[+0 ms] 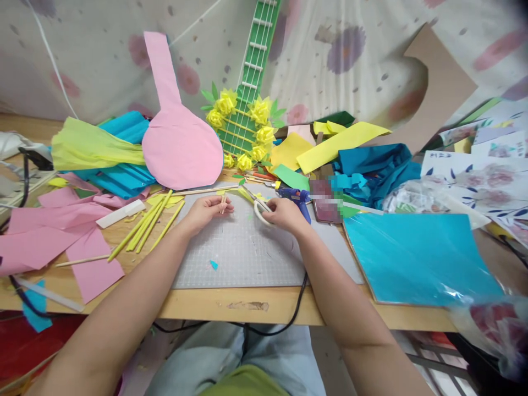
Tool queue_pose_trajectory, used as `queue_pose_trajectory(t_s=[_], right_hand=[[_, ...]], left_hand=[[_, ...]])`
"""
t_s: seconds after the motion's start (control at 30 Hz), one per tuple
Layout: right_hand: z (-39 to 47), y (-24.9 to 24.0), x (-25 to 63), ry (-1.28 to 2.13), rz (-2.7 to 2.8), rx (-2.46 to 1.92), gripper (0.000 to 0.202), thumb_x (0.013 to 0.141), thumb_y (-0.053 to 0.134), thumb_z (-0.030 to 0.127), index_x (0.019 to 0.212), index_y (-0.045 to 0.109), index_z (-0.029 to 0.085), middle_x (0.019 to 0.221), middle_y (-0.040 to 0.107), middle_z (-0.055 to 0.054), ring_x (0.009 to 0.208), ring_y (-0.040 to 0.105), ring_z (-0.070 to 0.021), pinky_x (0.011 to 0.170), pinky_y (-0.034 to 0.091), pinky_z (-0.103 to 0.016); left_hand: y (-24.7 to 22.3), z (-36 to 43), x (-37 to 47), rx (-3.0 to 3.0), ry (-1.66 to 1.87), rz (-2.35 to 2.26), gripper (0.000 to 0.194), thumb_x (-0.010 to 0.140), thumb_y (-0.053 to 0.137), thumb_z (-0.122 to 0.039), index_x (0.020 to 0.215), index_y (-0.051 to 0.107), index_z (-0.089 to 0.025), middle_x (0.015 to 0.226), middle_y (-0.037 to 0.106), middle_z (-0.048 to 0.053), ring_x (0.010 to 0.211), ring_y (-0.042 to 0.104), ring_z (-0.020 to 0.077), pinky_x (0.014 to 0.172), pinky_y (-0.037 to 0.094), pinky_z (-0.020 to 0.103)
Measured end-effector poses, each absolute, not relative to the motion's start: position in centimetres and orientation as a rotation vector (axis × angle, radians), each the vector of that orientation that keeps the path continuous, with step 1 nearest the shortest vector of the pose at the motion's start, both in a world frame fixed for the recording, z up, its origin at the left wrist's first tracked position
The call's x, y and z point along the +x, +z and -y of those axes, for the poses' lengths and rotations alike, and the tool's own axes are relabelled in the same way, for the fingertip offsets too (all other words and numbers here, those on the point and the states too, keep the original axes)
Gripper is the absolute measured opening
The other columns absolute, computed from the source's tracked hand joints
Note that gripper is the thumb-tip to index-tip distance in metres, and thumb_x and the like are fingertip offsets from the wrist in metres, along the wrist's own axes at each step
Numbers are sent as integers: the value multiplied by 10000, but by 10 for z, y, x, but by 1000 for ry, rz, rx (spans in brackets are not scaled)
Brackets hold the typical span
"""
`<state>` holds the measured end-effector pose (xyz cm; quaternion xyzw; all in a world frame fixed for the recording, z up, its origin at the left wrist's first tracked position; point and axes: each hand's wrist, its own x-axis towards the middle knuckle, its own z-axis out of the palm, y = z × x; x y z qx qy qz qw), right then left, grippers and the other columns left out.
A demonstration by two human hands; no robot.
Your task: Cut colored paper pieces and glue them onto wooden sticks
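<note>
I see the left hand (211,212) pinching small sticks (223,203) and the right hand (282,213) gripping scissors (262,212) over the gray mat (247,253).

No legible text or numbers

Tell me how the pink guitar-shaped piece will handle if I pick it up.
The pink guitar-shaped piece is probably fairly stiff, since its long neck rises without drooping. It looks thin and flat, so likely light for its size. The narrow neck could be its weak point, as a faint line crosses the pink surface near its base.
</note>
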<state>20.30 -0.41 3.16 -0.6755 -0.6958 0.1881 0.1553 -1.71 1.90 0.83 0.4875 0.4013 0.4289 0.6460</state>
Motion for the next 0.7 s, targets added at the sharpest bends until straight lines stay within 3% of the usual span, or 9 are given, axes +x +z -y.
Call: queue_pose_trajectory(t_s=[0.13,0.43,0.7], right_hand=[[-5,21,214,879,1708,-1515,254,651,569,302,864,555,164,821,629,-32,706,563,-140,621,416,-236],[4,19,192,389,1891,-1529,413,641,610,429,935,476,171,943,551,-66,812,499,-169,705,380,-282],[13,19,178,289,2217,-1529,444,711,521,566,907,499,168,891,583,-75,823,507,-190,686,348,-278]], left_hand=[[6,-21,-21,1035,974,-890,181,647,678,-222,799,641,-131,781,668,67,758,631,162,792,494,360],[5,-22,-20,1122,1022,-947,220,624,691,-268,805,654,-148,800,659,54,811,621,178,758,503,343],[7,-16,-14,1251,997,-976,238,616,688,-315,771,663,-136,804,676,70,818,622,197,759,493,342]])
